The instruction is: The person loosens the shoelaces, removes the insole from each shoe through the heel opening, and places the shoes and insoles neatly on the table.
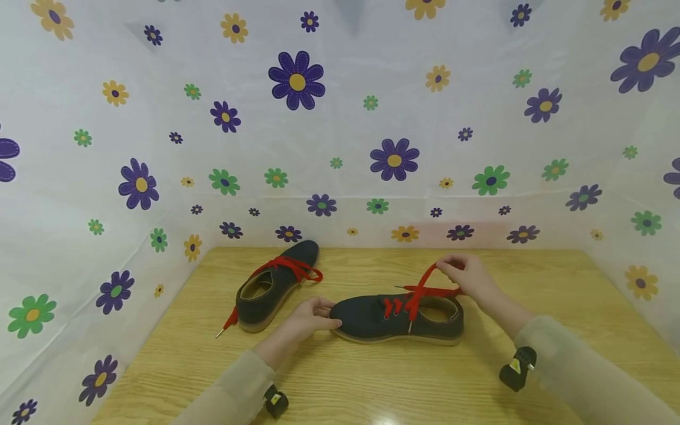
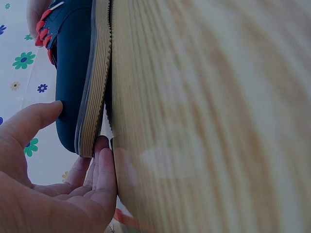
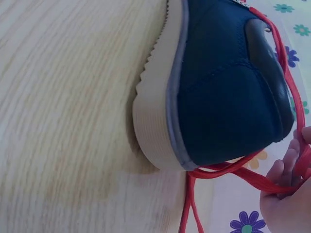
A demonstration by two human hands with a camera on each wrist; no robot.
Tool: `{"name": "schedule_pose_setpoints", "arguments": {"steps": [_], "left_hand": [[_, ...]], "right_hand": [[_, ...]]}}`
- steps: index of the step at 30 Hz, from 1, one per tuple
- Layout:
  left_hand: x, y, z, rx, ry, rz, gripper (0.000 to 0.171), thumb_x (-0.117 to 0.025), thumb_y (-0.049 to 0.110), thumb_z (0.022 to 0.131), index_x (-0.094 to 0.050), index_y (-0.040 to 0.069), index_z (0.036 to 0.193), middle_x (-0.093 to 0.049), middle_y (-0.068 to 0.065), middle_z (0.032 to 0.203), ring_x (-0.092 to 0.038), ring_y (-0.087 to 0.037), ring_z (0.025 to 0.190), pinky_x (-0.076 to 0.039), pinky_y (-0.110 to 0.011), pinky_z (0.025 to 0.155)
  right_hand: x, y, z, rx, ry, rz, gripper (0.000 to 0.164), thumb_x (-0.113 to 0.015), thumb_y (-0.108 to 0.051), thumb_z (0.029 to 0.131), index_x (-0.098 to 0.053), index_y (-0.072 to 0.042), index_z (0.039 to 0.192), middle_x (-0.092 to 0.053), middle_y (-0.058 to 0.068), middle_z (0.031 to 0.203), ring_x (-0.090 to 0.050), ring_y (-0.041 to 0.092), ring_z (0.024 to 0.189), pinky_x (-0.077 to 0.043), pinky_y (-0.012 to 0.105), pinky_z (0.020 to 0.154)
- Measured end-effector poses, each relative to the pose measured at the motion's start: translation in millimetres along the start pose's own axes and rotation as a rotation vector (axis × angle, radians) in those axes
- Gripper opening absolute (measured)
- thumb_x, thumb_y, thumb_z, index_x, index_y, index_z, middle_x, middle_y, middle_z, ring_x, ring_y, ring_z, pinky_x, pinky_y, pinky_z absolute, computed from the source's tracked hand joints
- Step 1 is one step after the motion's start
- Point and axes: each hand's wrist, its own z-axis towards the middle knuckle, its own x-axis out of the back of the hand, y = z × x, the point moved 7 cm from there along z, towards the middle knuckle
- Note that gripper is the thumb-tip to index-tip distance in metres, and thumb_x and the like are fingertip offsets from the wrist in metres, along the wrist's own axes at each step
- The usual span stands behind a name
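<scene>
A dark navy shoe [image 1: 361, 319] lies on the table with its toe to the left and its heel to the right. Around the toe is my left hand [image 1: 306, 320]; in the left wrist view its thumb lies on the upper and its fingertips reach under the sole. My right hand [image 1: 470, 278], above the heel, pinches a red shoelace [image 1: 423, 284] pulled up from the eyelets. In the right wrist view, red lace [image 3: 260, 182] runs into the fingers behind the heel. Another lace part stretches behind the shoe opening, its metal tip showing.
A matching second shoe [image 1: 260, 311] stands at the left, toe pointing away, its red laces [image 1: 287, 265] loosely crossed. One lace end hangs onto the wooden table [image 1: 372, 383] beside its heel. A white flowered cloth [image 1: 340, 118] encloses the back and sides.
</scene>
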Motion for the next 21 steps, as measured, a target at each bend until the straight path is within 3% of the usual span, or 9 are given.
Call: {"name": "schedule_pose_setpoints", "arguments": {"steps": [5, 16, 21], "left_hand": [[-0.2, -0.4, -0.5, 0.004, -0.006, -0.001, 0.043, -0.082, 0.010, 0.090, -0.065, 0.000, 0.128, -0.068, -0.018, 0.120, -0.065, -0.031, 0.112, -0.048, -0.053, 0.103], [-0.2, 1.8, -1.5, 0.003, -0.004, -0.003, 0.044, -0.082, 0.010, 0.090, -0.065, 0.000, 0.129, -0.068, -0.018, 0.120, -0.064, -0.032, 0.112, -0.047, -0.055, 0.105], [0.0, 0.9, -1.7, 0.007, -0.006, -0.001, 0.045, -0.082, 0.010, 0.090, -0.064, -0.001, 0.130, -0.068, -0.019, 0.121, -0.064, -0.033, 0.113, -0.047, -0.055, 0.105]], "right_hand": [[7, 1, 2, -0.028, 0.027, 0.056, 0.036, -0.062, -0.021, 0.107, -0.066, 0.012, 0.122, -0.061, -0.002, 0.088, -0.053, 0.014, 0.081, -0.049, 0.028, 0.072], [23, 2, 7, -0.048, 0.096, 0.212, 0.033, -0.059, -0.017, 0.109, -0.062, 0.013, 0.122, -0.059, -0.015, 0.078, -0.050, 0.005, 0.070, -0.047, 0.019, 0.066], [32, 4, 8, -0.073, 0.109, 0.241, 0.028, -0.058, -0.019, 0.110, -0.065, 0.007, 0.118, -0.059, -0.018, 0.077, -0.050, 0.003, 0.070, -0.047, 0.018, 0.068]]}}
